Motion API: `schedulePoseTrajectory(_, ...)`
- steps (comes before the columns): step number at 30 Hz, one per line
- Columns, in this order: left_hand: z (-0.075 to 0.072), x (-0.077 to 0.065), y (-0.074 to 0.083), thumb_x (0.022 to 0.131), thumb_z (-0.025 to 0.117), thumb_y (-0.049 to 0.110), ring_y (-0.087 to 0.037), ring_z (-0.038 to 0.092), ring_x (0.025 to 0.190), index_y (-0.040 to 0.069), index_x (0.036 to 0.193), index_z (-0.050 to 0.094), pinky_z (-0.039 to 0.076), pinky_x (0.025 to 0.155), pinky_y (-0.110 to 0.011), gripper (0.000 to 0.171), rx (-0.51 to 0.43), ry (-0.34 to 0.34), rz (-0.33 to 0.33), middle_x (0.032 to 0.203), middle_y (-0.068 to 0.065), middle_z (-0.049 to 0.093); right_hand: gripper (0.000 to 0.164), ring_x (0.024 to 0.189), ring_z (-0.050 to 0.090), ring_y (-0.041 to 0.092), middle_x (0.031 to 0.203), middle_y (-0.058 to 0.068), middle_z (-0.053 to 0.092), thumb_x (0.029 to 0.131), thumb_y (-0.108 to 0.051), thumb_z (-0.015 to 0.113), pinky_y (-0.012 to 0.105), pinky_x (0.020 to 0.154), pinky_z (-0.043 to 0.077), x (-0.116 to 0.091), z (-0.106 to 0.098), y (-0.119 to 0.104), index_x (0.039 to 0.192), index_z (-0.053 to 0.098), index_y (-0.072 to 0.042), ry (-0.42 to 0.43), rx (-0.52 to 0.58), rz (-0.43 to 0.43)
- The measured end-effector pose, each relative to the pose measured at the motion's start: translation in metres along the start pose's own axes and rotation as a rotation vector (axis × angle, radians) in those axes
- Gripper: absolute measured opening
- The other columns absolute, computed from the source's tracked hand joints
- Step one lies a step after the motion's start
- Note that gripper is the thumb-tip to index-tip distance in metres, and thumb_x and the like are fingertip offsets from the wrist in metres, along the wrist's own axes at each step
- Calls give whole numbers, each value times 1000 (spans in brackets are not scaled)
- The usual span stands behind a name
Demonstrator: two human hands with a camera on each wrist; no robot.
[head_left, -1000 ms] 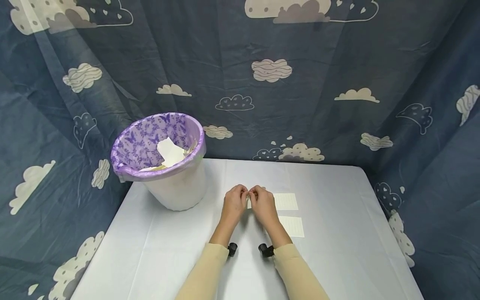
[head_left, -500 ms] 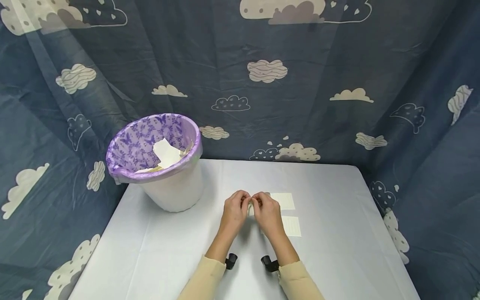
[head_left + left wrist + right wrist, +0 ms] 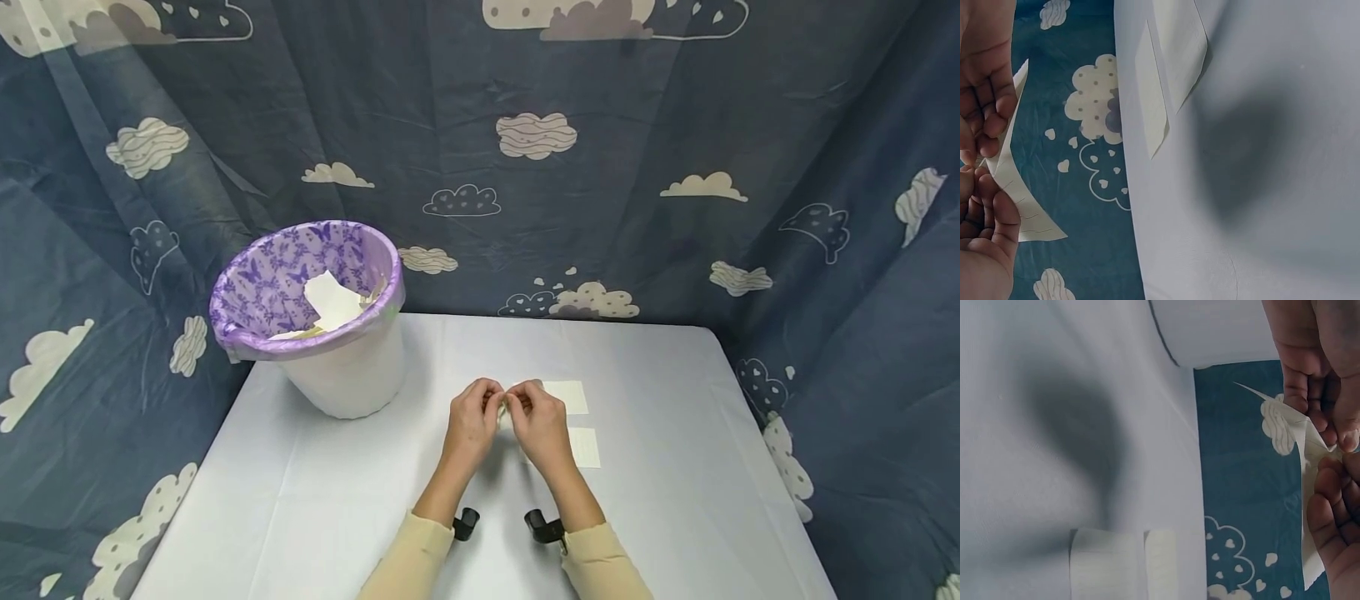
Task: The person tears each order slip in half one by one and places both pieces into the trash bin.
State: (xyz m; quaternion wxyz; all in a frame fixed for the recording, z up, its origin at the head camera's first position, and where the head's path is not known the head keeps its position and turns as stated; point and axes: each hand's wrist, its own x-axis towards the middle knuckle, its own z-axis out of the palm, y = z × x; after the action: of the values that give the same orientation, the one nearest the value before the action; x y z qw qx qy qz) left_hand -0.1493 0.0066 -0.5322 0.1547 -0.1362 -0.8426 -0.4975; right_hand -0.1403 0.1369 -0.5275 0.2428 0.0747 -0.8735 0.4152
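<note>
Thumb and fingers of my left hand pinch a small cream sheet of lined paper from one side. My right hand pinches the same paper close by, with both sets of fingertips nearly touching at its edge. The paper is creased and bent there, its free parts flaring out below the fingers in both wrist views. Whether it is torn at the pinch is hidden by the fingers. Both hands are held above the white table, casting shadows on it.
Two more lined paper sheets, a far one and a nearer one, lie just right of my right hand. A white bin with a purple butterfly liner stands at the left, holding paper scraps. Cloud-patterned curtain surrounds the table.
Both hands have drawn slightly nearer to me, still pinching the paper, and the wrists have spread a little apart. The head view has shifted slightly. The bin and the lying sheets stay put.
</note>
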Motion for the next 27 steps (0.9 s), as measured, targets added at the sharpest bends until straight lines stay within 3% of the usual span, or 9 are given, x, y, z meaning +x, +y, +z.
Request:
schedulePoseTrajectory(10, -2, -2, 3, 102, 69, 11, -19, 73, 83, 5, 99, 70, 62, 74, -27, 7, -19, 24, -8, 93, -8, 73, 6, 68, 68, 18, 79, 10, 76, 94, -1, 76, 20, 63, 54, -3, 2, 0, 89, 74, -4, 1, 87, 115)
schedulePoseTrajectory(27, -3, -4, 6, 101, 71, 8, -14, 67, 76, 7, 96, 70, 57, 66, -23, 5, -24, 75, -55, 87, -6, 72, 8, 63, 63, 6, 74, 9, 75, 95, 3, 72, 15, 61, 50, -5, -3, 2, 89, 71, -2, 46, 170, 148)
